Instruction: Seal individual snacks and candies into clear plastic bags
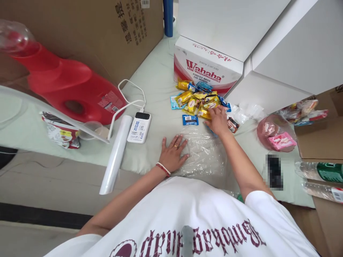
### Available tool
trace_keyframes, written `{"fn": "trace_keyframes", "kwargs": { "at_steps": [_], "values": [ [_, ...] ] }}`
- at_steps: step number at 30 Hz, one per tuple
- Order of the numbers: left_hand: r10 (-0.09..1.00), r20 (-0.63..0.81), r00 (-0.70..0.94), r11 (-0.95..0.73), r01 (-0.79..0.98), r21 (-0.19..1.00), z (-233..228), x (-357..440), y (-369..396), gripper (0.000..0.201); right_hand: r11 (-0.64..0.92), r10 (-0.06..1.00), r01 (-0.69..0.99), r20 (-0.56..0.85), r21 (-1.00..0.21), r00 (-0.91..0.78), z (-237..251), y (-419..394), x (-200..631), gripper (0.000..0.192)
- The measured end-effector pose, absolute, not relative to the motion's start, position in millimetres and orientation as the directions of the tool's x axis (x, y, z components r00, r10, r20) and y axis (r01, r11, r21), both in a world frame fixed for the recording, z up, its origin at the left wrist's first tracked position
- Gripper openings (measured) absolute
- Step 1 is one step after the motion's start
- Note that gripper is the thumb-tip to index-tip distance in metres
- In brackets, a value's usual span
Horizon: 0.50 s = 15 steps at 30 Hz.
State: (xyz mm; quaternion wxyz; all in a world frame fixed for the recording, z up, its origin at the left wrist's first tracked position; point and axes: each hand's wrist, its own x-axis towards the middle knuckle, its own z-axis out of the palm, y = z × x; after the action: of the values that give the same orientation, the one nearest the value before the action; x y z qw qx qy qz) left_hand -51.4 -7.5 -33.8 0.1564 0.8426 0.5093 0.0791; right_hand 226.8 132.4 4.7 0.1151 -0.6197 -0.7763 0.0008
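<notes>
Our left hand [173, 152] lies flat, fingers spread, palm down on the edge of a clear bag [205, 153] on the pale green sheet [158, 82], apparently pinning the slippery film so it stays put. It grips nothing.

Our right hand [218, 121] reaches past the bag to the near edge of the sweets [197, 101], a loose heap of yellow and blue wrapped pieces. Its fingertips rest on a yellow wrapper; whether they have closed on it we cannot tell (the hand hides the contact). One blue packet [190, 120] sits apart, just beside the heap.

The heap is banked against a white and red carton [207, 67] printed "Wahaha, purified water for drinking".

To the left: a white power bank [139, 127], cable plugged in, with blue print too small to read; a roll [115, 157] of clear film beside it; a red jug [72, 85] lying on its side, its label unreadable. The brown box [118, 32] behind bears Chinese characters.

To the right: a pink bag [277, 134] and bottles [320, 180].
</notes>
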Motion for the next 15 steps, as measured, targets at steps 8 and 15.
{"fn": "trace_keyframes", "kwargs": {
  "at_steps": [8, 15],
  "values": [
    [0.898, -0.027, 0.440, -0.405, 0.847, 0.344, -37, -49, -8, 0.079, 0.285, 0.931, 0.911, 0.314, -0.299, -0.189, 31, 80, 233, 0.051],
    [0.894, -0.042, 0.445, -0.408, 0.850, 0.334, -37, -49, -7, 0.079, 0.374, 0.920, 0.823, 0.062, -0.428, -0.386, 8, -12, 208, 0.044]
  ]
}}
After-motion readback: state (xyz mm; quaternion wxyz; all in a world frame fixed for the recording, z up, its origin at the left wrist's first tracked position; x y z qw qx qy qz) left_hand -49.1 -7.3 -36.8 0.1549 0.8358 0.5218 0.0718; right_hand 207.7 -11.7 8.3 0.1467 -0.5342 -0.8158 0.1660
